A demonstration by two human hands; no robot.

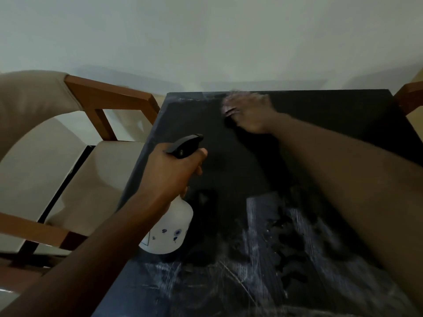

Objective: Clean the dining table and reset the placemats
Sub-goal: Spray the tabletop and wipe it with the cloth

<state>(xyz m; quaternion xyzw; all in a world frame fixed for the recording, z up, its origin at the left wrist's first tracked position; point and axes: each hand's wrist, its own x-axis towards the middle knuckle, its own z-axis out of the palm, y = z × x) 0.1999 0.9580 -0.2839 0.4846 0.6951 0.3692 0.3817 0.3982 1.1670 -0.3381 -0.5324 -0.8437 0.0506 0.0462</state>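
Wiping underway: right hand blurred at far edge of dark surface, grip unclear, cloth not discernible. Left hand clamped on spray bottle, near left. Wet streaks near; placemats not in view, reset pending.

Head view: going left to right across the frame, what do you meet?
Cream-cushioned wooden chair → left hand gripping the white spray bottle → right hand, blurred, on the far part of the black table → edge of a second wooden chair.
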